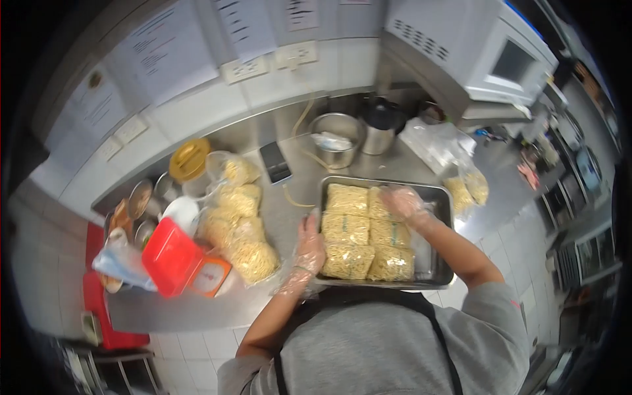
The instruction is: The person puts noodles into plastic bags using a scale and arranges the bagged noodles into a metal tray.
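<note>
Several clear bags of yellow noodles point(345, 229) lie in two columns inside a deep steel tray point(436, 276). My right hand point(404, 204), in a clear plastic glove, curves its fingers over the far bag of the right column point(376, 209) and partly covers it. Motion smears those fingertips a little. Beside the tray's left wall is my left hand point(308, 250), also gloved, with fingers stretched out along the side. The tray's right strip shows bare metal next to the bags.
More noodle bags point(243, 224) are heaped left of the tray, by a red container point(172, 257), an orange scale point(210, 276) and a yellow-lidded tub point(189, 160). Behind stand a phone point(274, 163), steel pot point(337, 138) and jug point(380, 131). A microwave point(487, 59) overhangs the back right.
</note>
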Demonstrator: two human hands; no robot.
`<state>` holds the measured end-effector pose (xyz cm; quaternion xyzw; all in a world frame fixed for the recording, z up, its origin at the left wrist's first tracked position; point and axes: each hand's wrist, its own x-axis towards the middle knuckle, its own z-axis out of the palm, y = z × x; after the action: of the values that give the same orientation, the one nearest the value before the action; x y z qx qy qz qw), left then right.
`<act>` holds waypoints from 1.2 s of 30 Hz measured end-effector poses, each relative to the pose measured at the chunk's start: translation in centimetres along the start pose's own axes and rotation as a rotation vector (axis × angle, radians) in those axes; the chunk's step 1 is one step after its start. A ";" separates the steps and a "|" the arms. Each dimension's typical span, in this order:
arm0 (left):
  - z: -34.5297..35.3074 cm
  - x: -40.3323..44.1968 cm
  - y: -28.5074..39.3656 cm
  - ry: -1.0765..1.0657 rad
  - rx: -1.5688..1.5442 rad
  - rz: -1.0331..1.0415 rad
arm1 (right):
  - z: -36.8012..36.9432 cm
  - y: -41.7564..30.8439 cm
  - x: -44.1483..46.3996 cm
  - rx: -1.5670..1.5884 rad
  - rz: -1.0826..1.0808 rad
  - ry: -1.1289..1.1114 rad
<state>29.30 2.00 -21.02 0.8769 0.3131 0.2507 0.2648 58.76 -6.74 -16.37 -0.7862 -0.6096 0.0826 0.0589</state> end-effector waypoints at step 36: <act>-17.2 -6.6 -2.3 0.407 0.445 0.074 | -1.8 -29.0 7.8 0.454 -0.984 -0.233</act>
<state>13.46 4.32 -11.69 0.8560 0.3749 0.3558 -0.0114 33.54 8.11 -9.47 -0.3619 -0.8744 0.2612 0.1905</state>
